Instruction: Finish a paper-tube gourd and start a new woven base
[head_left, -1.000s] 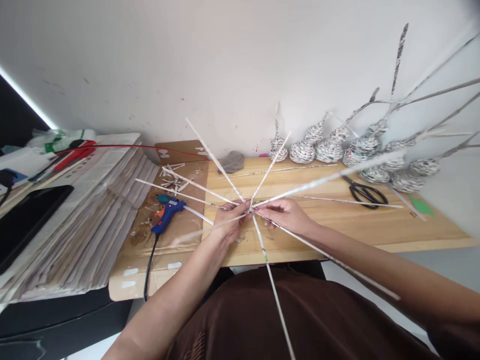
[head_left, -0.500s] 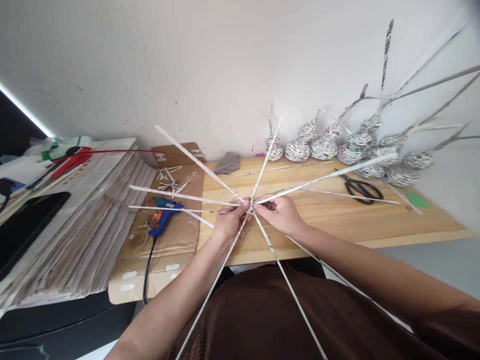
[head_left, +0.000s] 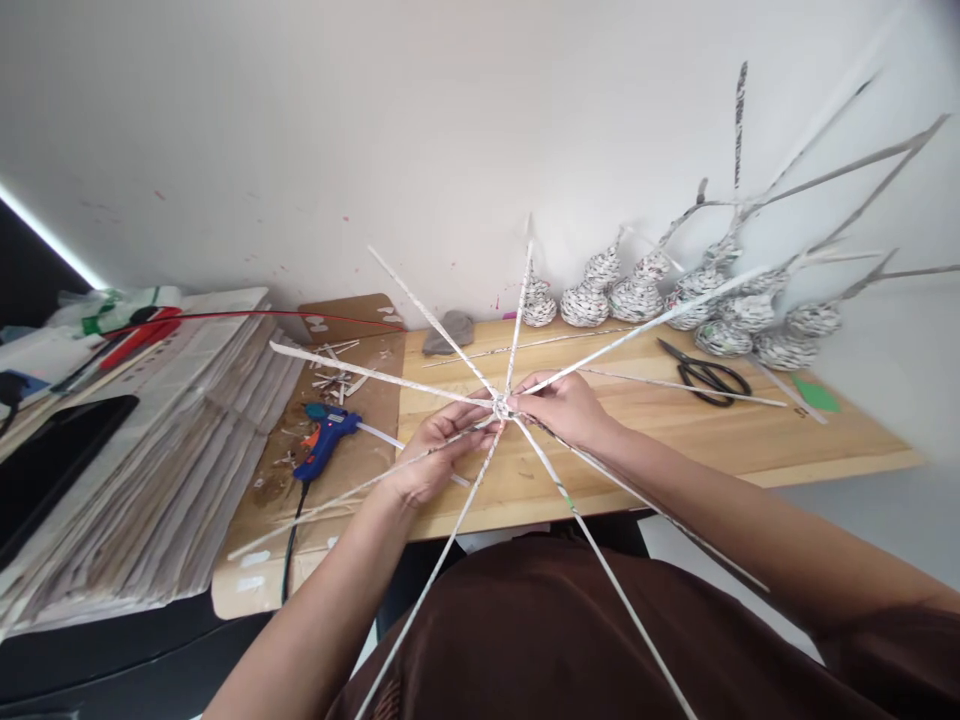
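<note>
Several thin rolled paper sticks cross at a small woven hub [head_left: 501, 405], spreading out like spokes above the board. My left hand [head_left: 442, 450] holds the hub's left side, fingers beneath it and thumb against its lower edge. On the other side, my right hand [head_left: 562, 405] is closed on the hub with thumb and finger, at the base of a pale stick [head_left: 637, 338] that points to the upper right. One spoke with a green mark [head_left: 568, 500] runs down over the brown clothing. My right fingertips are partly hidden.
Gourd-shaped woven paper pieces [head_left: 637, 298] line the wall on the wooden board [head_left: 750, 440]. Black-handled scissors [head_left: 712, 378] lie before them. A blue glue gun [head_left: 326, 440] rests on cardboard at left, beside stacked newspapers [head_left: 202, 450] and a dark phone [head_left: 67, 460].
The spokes have turned about the hub; a left one now slants down over my left wrist. My left thumb has shifted from the hub's top to its lower edge. The view has moved slightly.
</note>
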